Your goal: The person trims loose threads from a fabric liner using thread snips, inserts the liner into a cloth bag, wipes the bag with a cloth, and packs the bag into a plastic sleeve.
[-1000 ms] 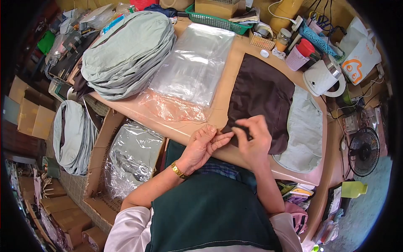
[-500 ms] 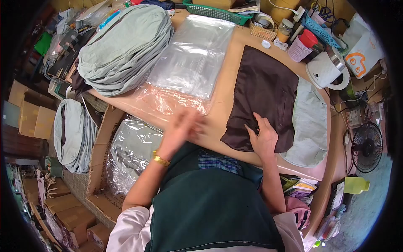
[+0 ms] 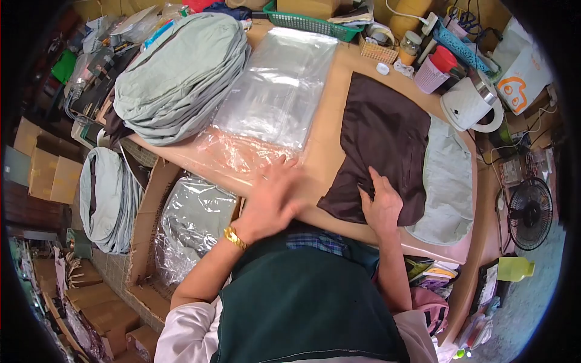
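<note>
Dark brown cloth (image 3: 387,145) lies on the table with wrinkles near its lower left part. Under its right side, a pale grey-green fabric piece (image 3: 449,187) sticks out. My right hand (image 3: 384,206) rests on the brown cloth's lower edge, thumb and forefinger apart. My left hand (image 3: 272,196), somewhat blurred and wearing a gold watch or bracelet at the wrist, is over the table's near edge with its fingers apart and nothing seen in it. Just beyond it is a stack of clear plastic bags (image 3: 275,91), its near end orange-tinted.
A tall pile of grey-green fabric pieces (image 3: 181,78) stands at the table's left. Below it, a cardboard box (image 3: 145,224) holds a plastic-wrapped bundle (image 3: 196,212). A white kettle (image 3: 469,103), a pink cup (image 3: 433,72) and a green basket (image 3: 315,24) line the far side.
My left hand has shifted slightly down and left, its fingers more spread. My right hand stays on the brown cloth, which looks nearly the same. The whole view has tilted slightly.
</note>
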Demonstrator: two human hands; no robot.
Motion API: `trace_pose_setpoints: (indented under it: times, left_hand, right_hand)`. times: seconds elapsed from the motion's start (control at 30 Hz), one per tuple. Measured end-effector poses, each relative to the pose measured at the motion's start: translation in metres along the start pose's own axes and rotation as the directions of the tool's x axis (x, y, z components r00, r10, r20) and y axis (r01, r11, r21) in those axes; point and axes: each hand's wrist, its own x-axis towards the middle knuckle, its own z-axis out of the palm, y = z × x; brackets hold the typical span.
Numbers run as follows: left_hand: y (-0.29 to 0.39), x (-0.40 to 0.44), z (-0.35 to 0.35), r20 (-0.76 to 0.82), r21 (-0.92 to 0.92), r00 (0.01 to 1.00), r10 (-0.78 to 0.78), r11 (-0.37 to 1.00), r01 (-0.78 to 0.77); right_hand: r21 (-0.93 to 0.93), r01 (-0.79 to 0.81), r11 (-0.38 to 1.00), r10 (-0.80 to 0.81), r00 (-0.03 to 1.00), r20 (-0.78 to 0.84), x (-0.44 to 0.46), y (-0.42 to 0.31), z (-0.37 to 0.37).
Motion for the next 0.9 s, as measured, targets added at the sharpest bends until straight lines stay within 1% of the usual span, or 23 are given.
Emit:
trace_pose_setpoints:
  times: [0.07,0.1,0.13,0.17,0.2,0.27,0.3,0.37,0.4,0.43,0.47,0.5,0.53,0.57,0.6,0.63,0.67,0.73,0.77,0.8,0.83,0.87,0.9]
  left_hand:
    - [0.002,-0.008,0.006,0.161,0.074,0.958,0.239,0.965,-0.253]
    - [0.003,-0.012,0.002,0.278,-0.162,0.959,0.057,0.987,-0.012]
    - [0.004,-0.014,-0.005,0.434,-0.350,0.897,-0.081,0.903,0.251]
    - [0.020,-0.005,-0.022,0.482,-0.376,0.811,-0.331,0.759,0.532]
    - [0.022,-0.007,-0.020,0.471,-0.386,0.825,-0.311,0.769,0.510]
    - [0.020,-0.017,-0.015,0.410,-0.265,0.831,-0.375,0.823,0.502]
    - [0.016,-0.022,-0.013,0.399,-0.268,0.839,-0.370,0.828,0.493]
    - [0.006,-0.034,-0.007,0.717,-0.095,0.636,-0.287,0.863,0.496]
    - [0.004,-0.041,-0.005,0.712,-0.095,0.640,-0.289,0.863,0.495]
    - [0.001,-0.048,-0.002,0.697,-0.194,0.658,-0.287,0.808,0.557]
    - [-0.001,-0.055,0.002,0.681,-0.289,0.674,-0.286,0.741,0.606]
    - [0.000,-0.061,0.010,0.550,-0.387,0.779,-0.302,0.734,0.558]
    - [0.003,-0.055,0.008,0.546,-0.385,0.781,-0.304,0.737,0.556]
    - [0.007,-0.046,0.002,0.609,-0.296,0.725,-0.321,0.756,0.584]
    - [0.008,-0.040,-0.002,0.668,-0.205,0.661,-0.342,0.769,0.605]
    - [0.005,-0.037,-0.002,0.694,-0.200,0.632,-0.345,0.751,0.629]
    - [0.005,-0.033,-0.002,0.697,-0.198,0.627,-0.349,0.746,0.636]
    - [0.003,-0.016,0.000,0.372,-0.492,0.833,-0.409,0.674,0.551]
    - [-0.007,-0.003,0.005,0.165,-0.495,0.918,-0.360,0.775,0.392]
    - [-0.018,0.013,0.011,-0.039,-0.461,0.961,-0.274,0.858,0.226]
    - [-0.020,0.035,0.010,-0.140,-0.439,0.949,-0.283,0.877,0.197]
    - [-0.021,0.060,0.011,-0.239,-0.419,0.926,-0.291,0.892,0.172]
    - [-0.024,0.087,0.018,-0.348,-0.355,0.898,-0.269,0.924,0.139]
  right_hand:
    - [-0.056,0.037,0.998,-0.037,0.999,0.002,-0.003,-0.001,-0.002]
    - [-0.055,0.005,0.998,-0.003,0.999,0.048,-0.007,-0.008,-0.007]
    - [-0.067,-0.009,0.998,0.017,0.993,0.115,-0.013,-0.016,-0.011]
    - [-0.040,-0.005,0.999,0.013,0.982,0.191,-0.021,-0.025,-0.017]
    - [0.008,-0.017,1.000,0.014,0.959,0.284,-0.027,-0.031,-0.024]
    - [0.261,0.036,0.965,-0.152,0.885,0.439,-0.024,-0.030,-0.047]
    - [0.292,0.053,0.955,-0.173,0.899,0.401,-0.013,-0.029,-0.061]
    - [0.277,0.093,0.956,-0.178,0.938,0.297,0.024,-0.030,-0.089]
    - [0.251,0.044,0.967,-0.114,0.956,0.270,0.044,-0.024,-0.093]
    - [0.260,0.014,0.965,-0.076,0.970,0.229,0.069,-0.017,-0.090]
    - [0.286,-0.089,0.954,0.008,0.962,0.274,0.098,-0.012,-0.086]
    - [0.340,-0.093,0.936,0.006,0.969,0.248,0.124,-0.002,-0.069]
    - [0.337,-0.023,0.941,-0.028,0.989,0.143,0.149,0.007,-0.048]
    - [0.327,0.046,0.944,-0.061,0.997,0.038,0.172,0.016,-0.024]
    - [0.311,0.039,0.950,-0.026,0.999,-0.044,0.194,0.025,0.006]
    - [0.295,0.028,0.955,0.008,0.993,-0.121,0.209,0.031,0.034]
    - [0.297,0.026,0.954,0.008,0.994,-0.112,0.216,0.036,0.053]
    - [0.093,-0.085,0.992,0.067,0.981,0.185,0.223,0.032,0.073]
    - [0.096,-0.094,0.991,0.075,0.981,0.181,0.223,0.028,0.074]
    - [0.250,-0.131,0.959,0.058,0.959,0.278,0.218,0.014,0.064]
    - [0.388,-0.181,0.904,0.029,0.930,0.366,0.213,0.003,0.050]
    - [0.377,-0.199,0.905,0.054,0.930,0.363,0.206,-0.004,0.037]
    - [0.548,-0.127,0.827,-0.104,0.923,0.370,0.198,-0.012,0.024]
